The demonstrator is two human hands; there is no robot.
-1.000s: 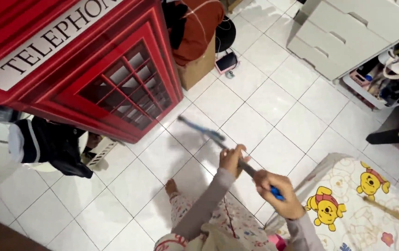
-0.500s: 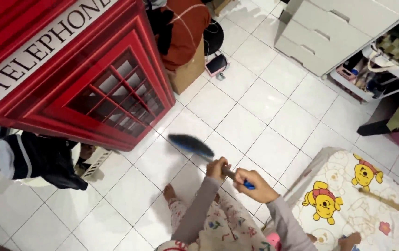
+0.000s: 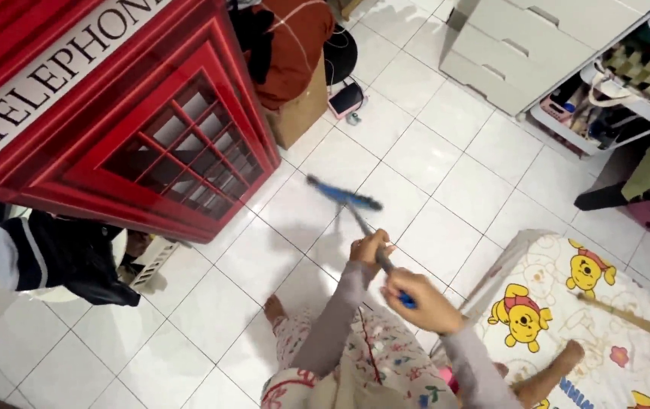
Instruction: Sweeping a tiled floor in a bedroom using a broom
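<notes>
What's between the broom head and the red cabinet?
In the head view, only bare white floor tiles lie between the broom head and the red cabinet.

home bedroom, cartoon mattress (image 3: 605, 318), white drawers (image 3: 529, 45), tiled floor (image 3: 431, 159)

Both arms reached forward, bent at the elbows; the left hand (image 3: 370, 251) closed farther out, the right hand (image 3: 422, 301) clenched nearer the body.

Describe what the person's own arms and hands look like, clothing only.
Both arms wear plain grey long sleeves reaching the wrists. The left hand and right hand are bare: no gloves, rings or watch show. The motion blur hides finer details.
</notes>
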